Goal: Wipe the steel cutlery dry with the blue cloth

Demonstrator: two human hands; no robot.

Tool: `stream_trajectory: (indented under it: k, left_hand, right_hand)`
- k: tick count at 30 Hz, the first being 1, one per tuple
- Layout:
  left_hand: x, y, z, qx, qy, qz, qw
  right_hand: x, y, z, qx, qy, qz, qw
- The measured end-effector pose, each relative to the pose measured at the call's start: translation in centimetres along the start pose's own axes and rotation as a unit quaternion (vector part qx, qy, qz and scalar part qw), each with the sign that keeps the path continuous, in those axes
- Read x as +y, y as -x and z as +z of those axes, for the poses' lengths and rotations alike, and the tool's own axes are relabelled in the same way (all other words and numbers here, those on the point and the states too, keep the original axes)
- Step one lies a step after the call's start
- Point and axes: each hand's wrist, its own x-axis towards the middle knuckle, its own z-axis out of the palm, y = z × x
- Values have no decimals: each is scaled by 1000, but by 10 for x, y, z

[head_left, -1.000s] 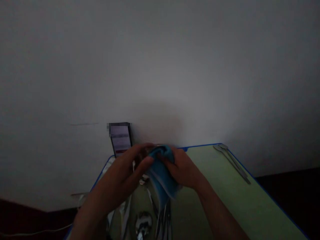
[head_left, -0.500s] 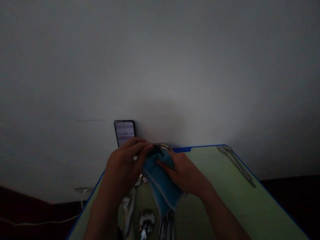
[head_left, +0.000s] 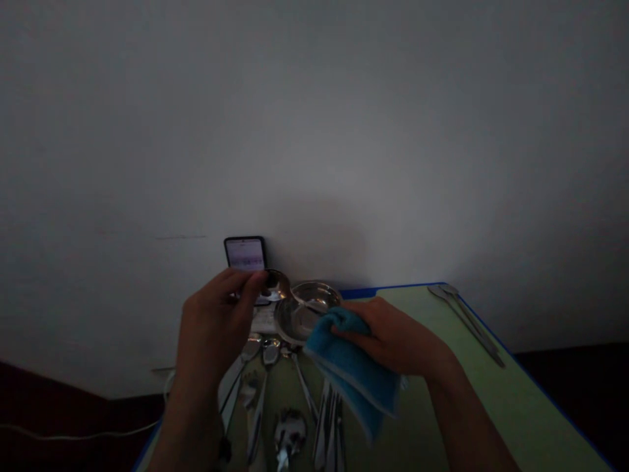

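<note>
My left hand [head_left: 223,321] pinches the bowl end of a shiny metal spoon [head_left: 277,287] between thumb and fingers. The spoon's handle slants down to the right, into a blue cloth [head_left: 358,367]. My right hand [head_left: 390,334] grips that cloth, bunched at the top, and its lower part hangs in two layers. How the handle's end lies in the cloth is hidden. Behind the spoon stands a round metal bowl [head_left: 289,324], near the wall. Below my hands, a fork [head_left: 248,393] and several spoons [head_left: 270,351] lie on the table.
A phone [head_left: 244,252] leans upright against the wall [head_left: 314,131]. Several more pieces of cutlery [head_left: 330,426] lie bunched at the near edge, beside a large spoon [head_left: 289,432]. Two knife-like utensils [head_left: 466,321] rest along the right side of the green table [head_left: 491,406].
My hands have moved apart: the left one leftward, the right one rightward with the cloth. The spoon, covered before, now shows between them, and the metal bowl is more visible.
</note>
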Motion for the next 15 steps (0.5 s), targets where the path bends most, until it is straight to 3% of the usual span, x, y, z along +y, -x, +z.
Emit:
stream_trajectory:
  k: [6,10,12,15]
  left_hand:
    - [-4,-3,-4,2,-16,-100,995]
    - [-3,-4,-16,20,-43,-152,987]
    - [1,-2,-19,27,-47,-161,985]
    - [5,1,-12,33,-14,-125,992]
  right_hand:
    - [3,2,-2,16,8,6,1000]
    - [21,5,-4,-2,37,36,999]
    - [35,7,-1,-21,57,73,995]
    - [53,13,9,-63,61,122,989]
